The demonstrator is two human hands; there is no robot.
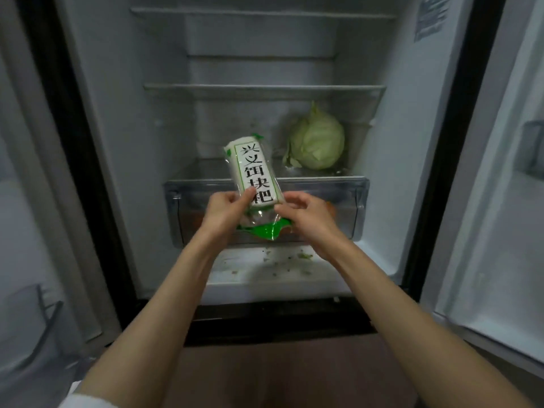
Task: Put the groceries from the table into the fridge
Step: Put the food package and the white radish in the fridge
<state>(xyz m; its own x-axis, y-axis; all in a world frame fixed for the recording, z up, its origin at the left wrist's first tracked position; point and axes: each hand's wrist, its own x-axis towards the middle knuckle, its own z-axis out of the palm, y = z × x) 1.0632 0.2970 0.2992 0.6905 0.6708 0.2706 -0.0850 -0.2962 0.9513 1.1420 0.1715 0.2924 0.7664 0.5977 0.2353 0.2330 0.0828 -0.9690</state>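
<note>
Open fridge [412,142], cabbage [319,142] on bottom shelf [206,169] above crisper drawer [323,189]. Left hand [226,209] and right hand [306,213] both gripping rice cake packet [253,172], midair before the shelf. Placing step; next likely needs laying it left of cabbage.

Green scraps [273,262] litter the white ledge [338,269] below the drawer [360,201]; a label [432,16] sticks high on the right wall.

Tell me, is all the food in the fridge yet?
Not yet. The cabbage already sits on the shelf above the drawer. The white packet is in hand: the left hand and right hand both have a grip on its lower end, in front of the drawer. The table is out of view, so anything left there can't be judged.
</note>
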